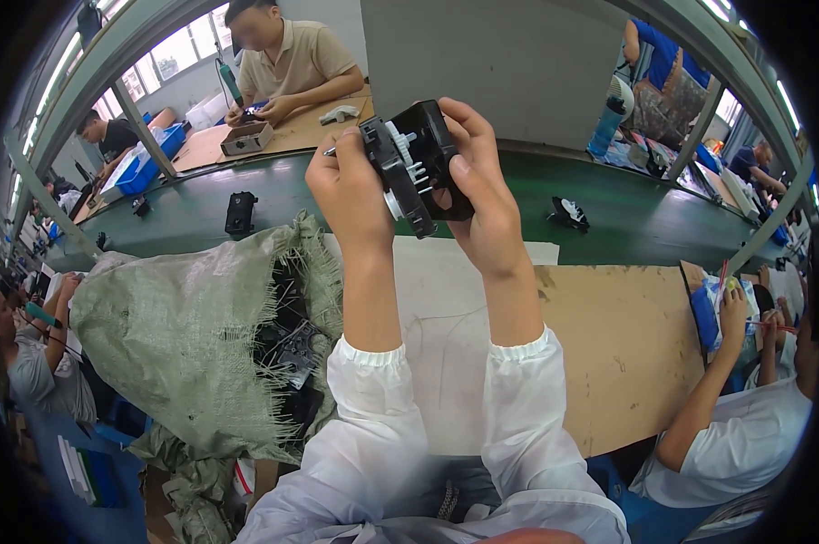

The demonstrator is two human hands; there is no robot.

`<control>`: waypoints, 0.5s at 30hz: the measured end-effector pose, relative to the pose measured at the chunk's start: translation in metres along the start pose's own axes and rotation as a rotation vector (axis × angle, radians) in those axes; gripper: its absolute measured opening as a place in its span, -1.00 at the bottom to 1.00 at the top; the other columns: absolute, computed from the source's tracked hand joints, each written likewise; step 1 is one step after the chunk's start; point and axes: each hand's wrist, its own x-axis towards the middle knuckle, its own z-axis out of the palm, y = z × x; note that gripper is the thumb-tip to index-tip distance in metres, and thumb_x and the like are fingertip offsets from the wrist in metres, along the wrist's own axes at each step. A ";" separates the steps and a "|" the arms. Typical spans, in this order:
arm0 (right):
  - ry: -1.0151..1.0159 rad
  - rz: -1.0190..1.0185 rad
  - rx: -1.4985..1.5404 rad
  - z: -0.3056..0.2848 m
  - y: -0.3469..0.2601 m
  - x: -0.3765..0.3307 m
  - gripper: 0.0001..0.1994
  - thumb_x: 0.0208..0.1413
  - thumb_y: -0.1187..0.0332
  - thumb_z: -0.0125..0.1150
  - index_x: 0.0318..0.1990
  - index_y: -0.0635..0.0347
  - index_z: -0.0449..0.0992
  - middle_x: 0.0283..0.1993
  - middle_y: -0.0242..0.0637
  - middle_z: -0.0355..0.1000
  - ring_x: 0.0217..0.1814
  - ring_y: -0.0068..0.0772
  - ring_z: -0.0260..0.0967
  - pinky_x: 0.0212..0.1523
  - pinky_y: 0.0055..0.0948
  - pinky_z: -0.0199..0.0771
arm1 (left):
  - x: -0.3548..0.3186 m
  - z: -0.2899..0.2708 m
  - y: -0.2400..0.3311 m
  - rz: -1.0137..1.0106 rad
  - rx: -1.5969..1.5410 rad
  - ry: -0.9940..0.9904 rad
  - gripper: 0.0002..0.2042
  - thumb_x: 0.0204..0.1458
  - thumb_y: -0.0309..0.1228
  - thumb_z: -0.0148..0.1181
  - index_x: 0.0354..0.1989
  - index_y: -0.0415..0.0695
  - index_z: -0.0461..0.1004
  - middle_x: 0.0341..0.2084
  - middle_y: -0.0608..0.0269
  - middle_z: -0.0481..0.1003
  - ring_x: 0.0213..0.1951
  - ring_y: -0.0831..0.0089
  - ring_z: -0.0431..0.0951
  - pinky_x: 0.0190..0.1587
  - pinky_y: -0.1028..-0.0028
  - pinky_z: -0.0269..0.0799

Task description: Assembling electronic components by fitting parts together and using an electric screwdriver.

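Both my hands are raised over the table, out toward the green conveyor belt. My left hand (351,195) is closed round a black plastic gear frame (395,172) with white gears and pins on its side. In my right hand (489,204) is a black plastic housing (432,136), with the thumb pressed on its near face. The two parts are side by side and seem to touch; I cannot tell whether they are joined. A small thin metallic tip shows beside my left thumb, and what it belongs to is hidden.
A frayed green woven sack (183,331) lies at left, black plastic parts (292,349) in its mouth. White paper (446,363) and cardboard (618,344) cover the table. The green belt (310,195) carries a black part (240,213) and a black-and-white part (568,214). Co-workers sit around.
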 end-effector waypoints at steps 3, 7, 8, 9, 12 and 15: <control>-0.007 -0.047 -0.036 0.003 0.000 0.001 -0.45 0.23 0.27 -0.19 0.37 0.19 0.08 0.34 0.04 0.09 0.35 -0.12 0.05 0.30 -0.23 0.03 | 0.000 -0.002 0.000 0.051 0.066 -0.014 -0.77 0.17 -0.37 -0.02 -0.50 -0.19 0.44 -0.64 0.37 0.39 -0.60 0.65 0.22 -0.55 0.64 0.16; -0.007 -0.059 -0.064 0.004 -0.001 0.001 -0.45 0.23 0.27 -0.19 0.37 0.19 0.09 0.34 0.05 0.09 0.34 -0.13 0.06 0.29 -0.24 0.05 | 0.001 -0.003 0.000 0.070 0.089 -0.021 -0.77 0.15 -0.38 -0.01 -0.51 -0.20 0.44 -0.66 0.36 0.39 -0.61 0.64 0.22 -0.56 0.63 0.15; -0.006 -0.058 -0.071 0.004 -0.001 0.001 -0.45 0.23 0.27 -0.19 0.37 0.19 0.09 0.34 0.05 0.09 0.34 -0.13 0.06 0.29 -0.24 0.05 | 0.001 -0.003 0.001 0.072 0.090 -0.023 -0.77 0.15 -0.38 0.00 -0.52 -0.21 0.44 -0.66 0.36 0.39 -0.61 0.64 0.22 -0.57 0.62 0.15; -0.005 -0.056 -0.078 0.004 -0.001 0.001 -0.46 0.23 0.27 -0.19 0.37 0.19 0.09 0.34 0.05 0.09 0.33 -0.14 0.07 0.28 -0.25 0.06 | 0.001 -0.003 0.001 0.074 0.092 -0.024 -0.77 0.15 -0.38 0.00 -0.52 -0.21 0.44 -0.66 0.36 0.38 -0.62 0.64 0.22 -0.57 0.62 0.15; -0.003 -0.044 -0.062 0.004 -0.001 0.001 -0.46 0.23 0.26 -0.19 0.37 0.20 0.09 0.34 0.05 0.09 0.34 -0.13 0.06 0.28 -0.24 0.05 | 0.002 -0.003 0.001 0.099 0.112 -0.026 -0.77 0.15 -0.38 0.01 -0.52 -0.21 0.43 -0.67 0.36 0.38 -0.62 0.64 0.21 -0.58 0.61 0.15; 0.000 -0.033 -0.047 0.004 -0.001 0.001 -0.45 0.23 0.26 -0.19 0.37 0.20 0.09 0.34 0.06 0.09 0.34 -0.12 0.06 0.29 -0.24 0.05 | 0.002 -0.003 0.002 0.123 0.132 -0.028 -0.76 0.15 -0.38 0.01 -0.53 -0.22 0.42 -0.68 0.36 0.38 -0.63 0.64 0.21 -0.59 0.61 0.14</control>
